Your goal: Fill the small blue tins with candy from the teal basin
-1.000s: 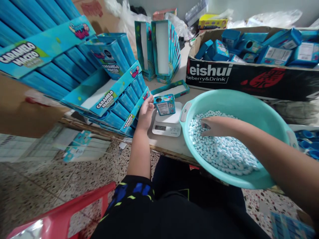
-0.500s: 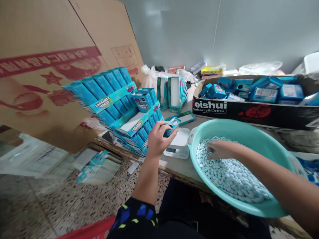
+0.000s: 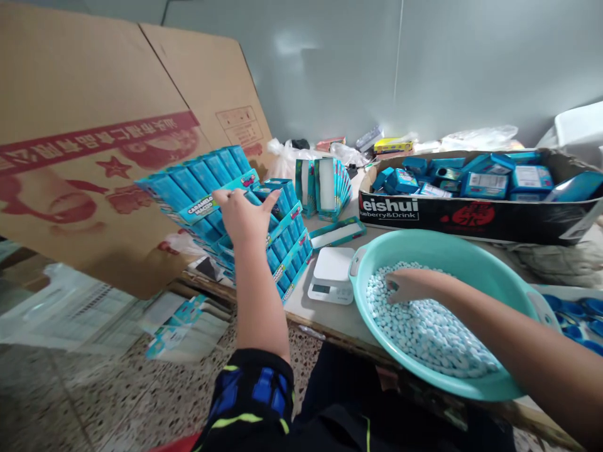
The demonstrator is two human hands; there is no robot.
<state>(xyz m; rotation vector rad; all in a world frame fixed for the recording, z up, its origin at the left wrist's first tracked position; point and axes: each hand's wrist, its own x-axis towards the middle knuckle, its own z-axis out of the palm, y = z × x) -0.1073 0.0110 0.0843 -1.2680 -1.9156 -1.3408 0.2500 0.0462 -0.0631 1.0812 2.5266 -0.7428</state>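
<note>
My left hand [image 3: 247, 216] is over the stacked display trays of blue candy boxes [image 3: 202, 179], its fingers round a small blue box at the upper tray, mostly hidden by the hand. My right hand [image 3: 412, 285] dips into the white and pale blue candies [image 3: 438, 333] in a turquoise basin [image 3: 452, 242]; its fingertips are partly buried among them. Between the stack and the basin sits a white scale [image 3: 333, 263] with a bare top. A flat blue tray [image 3: 338, 233] lies behind the scale.
Behind the basin stands a black carton [image 3: 471, 216] full of blue boxes. Folded blue trays [image 3: 327, 188] stand upright near the wall. A large brown cardboard box [image 3: 108, 81] leans at the left. Blue round pieces [image 3: 572, 311] lie at the far right.
My left hand has moved left with the small blue box, from above the scale to the stacked trays. My right hand remains in the candies. The view has shifted slightly.
</note>
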